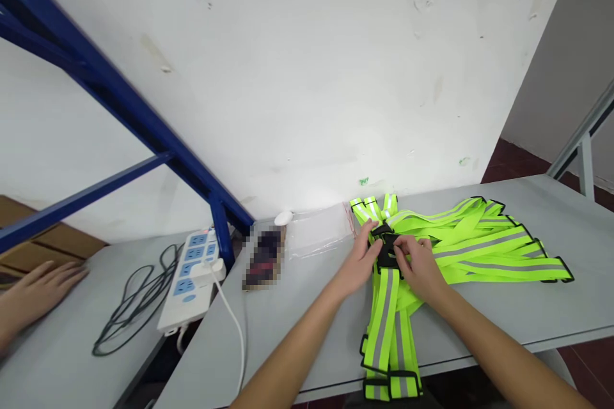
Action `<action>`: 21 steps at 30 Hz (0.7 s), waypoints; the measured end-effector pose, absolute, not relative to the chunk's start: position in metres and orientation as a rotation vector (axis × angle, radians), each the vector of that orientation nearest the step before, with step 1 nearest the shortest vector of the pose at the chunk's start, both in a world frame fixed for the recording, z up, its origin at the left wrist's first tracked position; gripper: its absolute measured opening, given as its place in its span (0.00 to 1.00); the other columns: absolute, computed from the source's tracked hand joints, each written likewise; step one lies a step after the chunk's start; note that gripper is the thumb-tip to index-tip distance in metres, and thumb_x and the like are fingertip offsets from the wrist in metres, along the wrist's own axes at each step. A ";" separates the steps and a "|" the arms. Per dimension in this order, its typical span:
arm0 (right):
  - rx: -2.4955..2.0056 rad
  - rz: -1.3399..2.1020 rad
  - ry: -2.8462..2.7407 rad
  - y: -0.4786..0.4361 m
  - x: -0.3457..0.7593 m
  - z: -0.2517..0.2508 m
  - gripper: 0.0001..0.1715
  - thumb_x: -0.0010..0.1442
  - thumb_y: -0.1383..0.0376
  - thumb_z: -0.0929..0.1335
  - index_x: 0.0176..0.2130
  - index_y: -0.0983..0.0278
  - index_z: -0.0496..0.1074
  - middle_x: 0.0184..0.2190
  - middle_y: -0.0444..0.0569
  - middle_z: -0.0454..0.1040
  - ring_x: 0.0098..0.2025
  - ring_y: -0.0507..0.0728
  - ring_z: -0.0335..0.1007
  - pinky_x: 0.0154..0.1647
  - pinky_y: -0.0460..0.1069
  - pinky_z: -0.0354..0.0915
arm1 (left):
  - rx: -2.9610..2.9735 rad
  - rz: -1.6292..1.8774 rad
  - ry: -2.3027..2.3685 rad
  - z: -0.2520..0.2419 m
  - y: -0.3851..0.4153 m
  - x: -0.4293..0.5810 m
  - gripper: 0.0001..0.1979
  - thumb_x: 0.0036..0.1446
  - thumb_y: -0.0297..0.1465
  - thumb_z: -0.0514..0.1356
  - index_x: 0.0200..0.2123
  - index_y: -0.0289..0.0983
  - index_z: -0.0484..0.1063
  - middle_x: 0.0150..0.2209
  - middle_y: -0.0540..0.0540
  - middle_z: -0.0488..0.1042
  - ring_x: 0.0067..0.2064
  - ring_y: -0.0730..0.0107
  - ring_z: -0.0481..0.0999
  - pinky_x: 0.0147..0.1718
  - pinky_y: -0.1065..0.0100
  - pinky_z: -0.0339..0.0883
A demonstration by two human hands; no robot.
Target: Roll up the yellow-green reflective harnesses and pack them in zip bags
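Straps (484, 245) glow neon yellow-green, grey-striped lengthwise, with black fittings (386, 259).

Left fingers (371, 252) and right fingers (407, 245) hold a black piece (387, 259) — yellow-green straps (496, 244) on a grey table (288, 294).

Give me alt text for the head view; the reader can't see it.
A person's left hand and right hand touch a black plastic fitting on grey-striped yellow-green straps spread across a grey table. Clear plastic and a white power strip lie to the left; another person's hand shows at the far left.
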State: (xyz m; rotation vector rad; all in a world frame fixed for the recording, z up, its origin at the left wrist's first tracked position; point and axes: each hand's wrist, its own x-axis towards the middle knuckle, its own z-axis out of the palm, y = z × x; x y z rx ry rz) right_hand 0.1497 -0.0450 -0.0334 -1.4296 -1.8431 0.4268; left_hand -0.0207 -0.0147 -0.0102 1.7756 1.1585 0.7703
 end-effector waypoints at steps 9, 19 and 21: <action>-1.627 0.330 -1.881 -0.041 0.161 -0.038 0.11 0.66 0.59 0.61 0.39 0.62 0.69 0.36 0.49 0.74 0.41 0.60 0.68 0.46 0.56 0.53 | 1.712 0.937 1.163 -0.040 -0.037 0.002 0.34 0.62 0.30 0.52 0.68 0.41 0.40 0.71 0.44 0.33 0.71 0.60 0.33 0.67 0.52 0.33; -1.695 0.115 -2.043 -0.039 0.161 -0.039 0.18 0.67 0.57 0.60 0.40 0.61 0.76 0.41 0.53 0.72 0.47 0.62 0.65 0.44 0.57 0.55 | 1.419 0.892 1.287 -0.045 -0.033 0.002 0.39 0.63 0.36 0.51 0.69 0.38 0.30 0.71 0.47 0.32 0.71 0.63 0.32 0.68 0.57 0.31; -1.658 0.104 -2.064 -0.039 0.159 -0.039 0.18 0.67 0.57 0.61 0.40 0.62 0.76 0.42 0.55 0.71 0.47 0.63 0.64 0.44 0.57 0.55 | 1.468 0.882 1.280 -0.045 -0.034 0.003 0.39 0.62 0.34 0.51 0.69 0.38 0.31 0.71 0.47 0.30 0.71 0.63 0.31 0.68 0.57 0.31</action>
